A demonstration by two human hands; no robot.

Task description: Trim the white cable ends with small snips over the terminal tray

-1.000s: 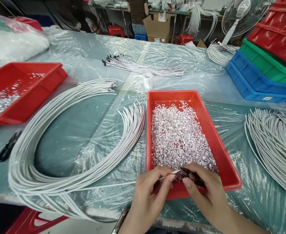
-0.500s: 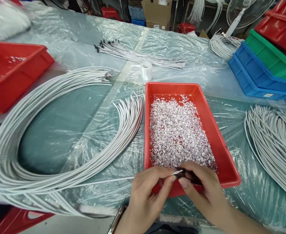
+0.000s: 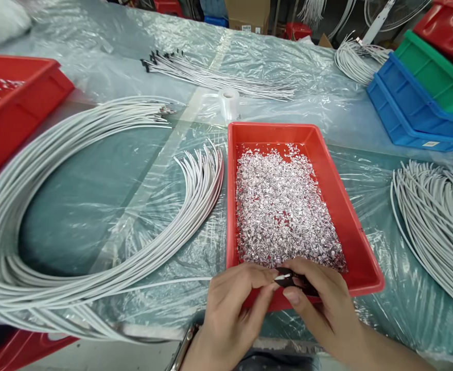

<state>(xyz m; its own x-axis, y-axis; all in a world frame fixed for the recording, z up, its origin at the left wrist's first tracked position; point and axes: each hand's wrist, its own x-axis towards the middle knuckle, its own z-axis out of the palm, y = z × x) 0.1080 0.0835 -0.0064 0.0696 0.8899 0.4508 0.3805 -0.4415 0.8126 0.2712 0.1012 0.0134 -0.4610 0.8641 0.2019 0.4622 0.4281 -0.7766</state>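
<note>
Over the near edge of a red tray point(image 3: 232, 216), my left hand point(image 3: 232, 304) pinches the end of a white cable point(image 3: 180, 281) between thumb and fingers. The cable trails left to a big coiled bundle of white cables point(image 3: 134, 270). My right hand point(image 3: 329, 309) is closed on small black pliers point(image 3: 306, 285), their jaws at the tip of that cable. Fingers cover most of the pliers, so their exact type is unclear. Many tiny silvery pieces point(image 3: 280, 206) lie in the tray just beyond both hands.
Another red tray point(image 3: 14, 111) stands at left. A clear tape roll point(image 3: 229, 104) and black-tipped white cables point(image 3: 219, 78) lie behind the middle tray. At right are stacked blue bins point(image 3: 412, 108), a green bin point(image 3: 435, 77) and more grey-white cables point(image 3: 435, 221). Plastic sheeting covers the table.
The view has tilted down slightly. The pliers' black jaws now show more plainly around the cable tip. Both hands keep nearly the same place and grip.
</note>
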